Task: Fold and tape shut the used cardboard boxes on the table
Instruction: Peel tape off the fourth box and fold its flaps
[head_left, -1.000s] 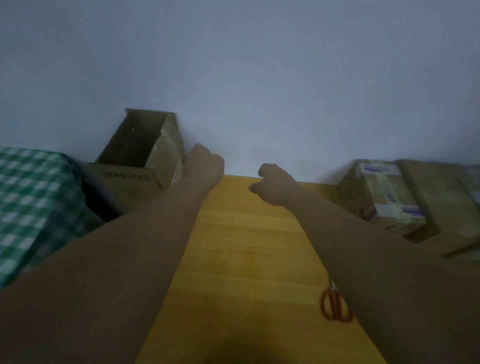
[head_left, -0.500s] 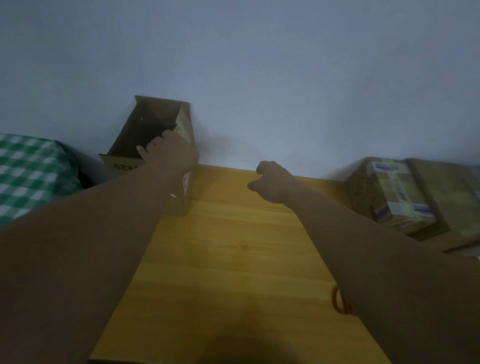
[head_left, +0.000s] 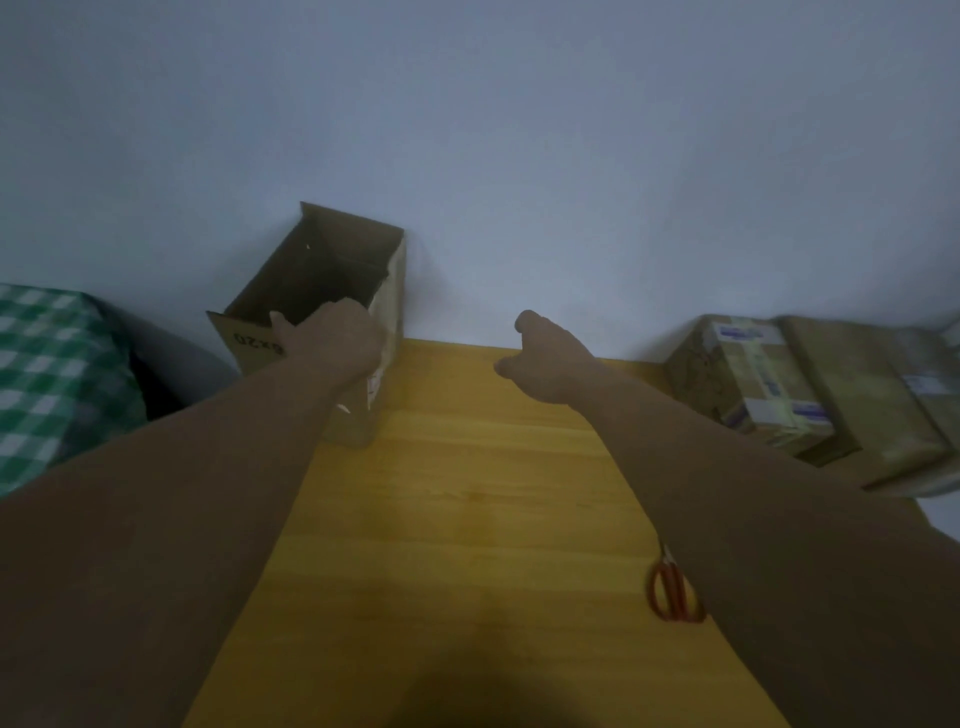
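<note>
Left hand (head_left: 332, 340) grips the open cardboard box (head_left: 332, 260) at the far-left corner of the table (head_left: 467, 493).
Its fingers curl over the near rim, thumb outside; right hand (head_left: 545, 361) hovers mid-table, fingers curled, holding nothing; red scissors (head_left: 672, 592) lie beside that forearm.

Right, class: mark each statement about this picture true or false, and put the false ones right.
1. The left hand grips the near rim of the open box. True.
2. The right hand holds the scissors. False: the scissors lie on the table beside the right forearm.
3. The open box is already taped shut. False: its top stands open.
4. A taped box sits to the right of the right hand. True.
5. The cloth on the left is red. False: it is green and white checked.
</note>
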